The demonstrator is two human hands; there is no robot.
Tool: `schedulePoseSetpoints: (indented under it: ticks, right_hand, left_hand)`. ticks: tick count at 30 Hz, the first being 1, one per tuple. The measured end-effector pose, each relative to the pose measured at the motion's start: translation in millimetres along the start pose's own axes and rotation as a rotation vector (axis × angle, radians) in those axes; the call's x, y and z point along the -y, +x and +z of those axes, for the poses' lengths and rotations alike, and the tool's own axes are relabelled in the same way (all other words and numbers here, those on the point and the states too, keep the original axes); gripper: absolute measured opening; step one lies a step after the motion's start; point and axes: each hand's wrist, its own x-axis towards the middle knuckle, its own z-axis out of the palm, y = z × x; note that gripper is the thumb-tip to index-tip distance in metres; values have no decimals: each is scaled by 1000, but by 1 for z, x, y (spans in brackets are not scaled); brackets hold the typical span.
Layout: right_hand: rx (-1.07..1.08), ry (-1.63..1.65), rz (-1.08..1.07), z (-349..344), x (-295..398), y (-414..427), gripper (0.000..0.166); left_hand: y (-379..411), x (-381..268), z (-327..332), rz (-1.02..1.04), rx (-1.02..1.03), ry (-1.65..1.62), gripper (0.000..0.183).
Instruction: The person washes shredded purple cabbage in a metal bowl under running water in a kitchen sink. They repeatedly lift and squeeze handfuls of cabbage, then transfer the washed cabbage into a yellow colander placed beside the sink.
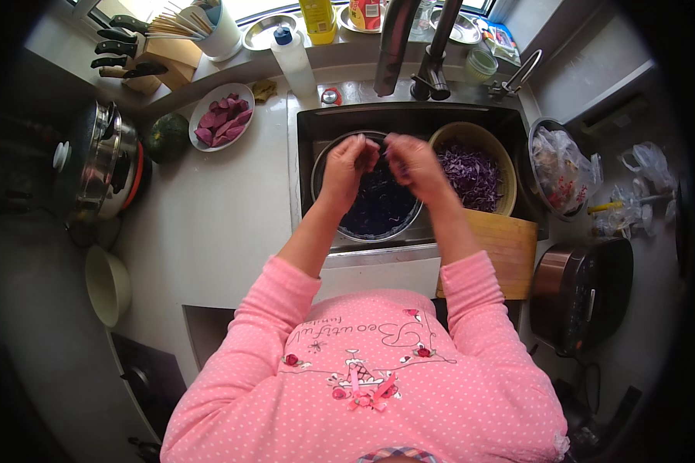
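Note:
My left hand (346, 172) and my right hand (416, 166) are raised over a round metal basin (318, 194) in the sink. Dark purple-blue liquid (380, 205) fills much of the basin, and a few thin shreds float in it. The fingers of both hands are curled, and the right hand is blurred. Some purple bits show by the right fingers, but whether either hand grips anything cannot be made out. Just right of the basin, a yellowish colander (507, 185) holds shredded purple cabbage (469, 176).
A wooden cutting board (498, 249) overlaps the sink's front right edge. The dark faucet (431, 75) rises behind. Leftward are a plate (214, 144) of cut purple pieces, a squeeze bottle (294, 63) and a knife block (171, 58). A bowl with a plastic bag (564, 168) stands right.

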Motion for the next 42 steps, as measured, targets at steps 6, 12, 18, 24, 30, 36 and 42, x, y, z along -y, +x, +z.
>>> schedulePoseSetpoints:
  ticks: [6, 12, 18, 24, 30, 36, 42]
  right_hand:
    - [-295, 94, 393, -31, -116, -4, 29]
    - [-323, -103, 134, -59, -51, -7, 31]
    - [-656, -544, -602, -98, 82, -31, 34]
    - [-902, -1178, -788, -185, 38, -26, 28]
    - [-932, -987, -350, -217, -32, -31, 41]
    - [-913, -722, -496, -188, 46, -48, 37]
    - [-986, -758, -1037, -127, 104, -82, 29]
  left_hand:
    - [-14, 68, -35, -382, -281, -65, 13]
    - [-4, 57, -26, -374, -294, 19, 12]
    - [-4, 70, -17, -434, -263, 21, 14]
    - [-1, 86, 2, -499, -221, 58, 14]
    - [4, 76, 17, -469, -171, 144, 15]
    - [21, 65, 65, -437, -20, 238, 14]
    - [11, 11, 189, -143, 276, 172, 14]
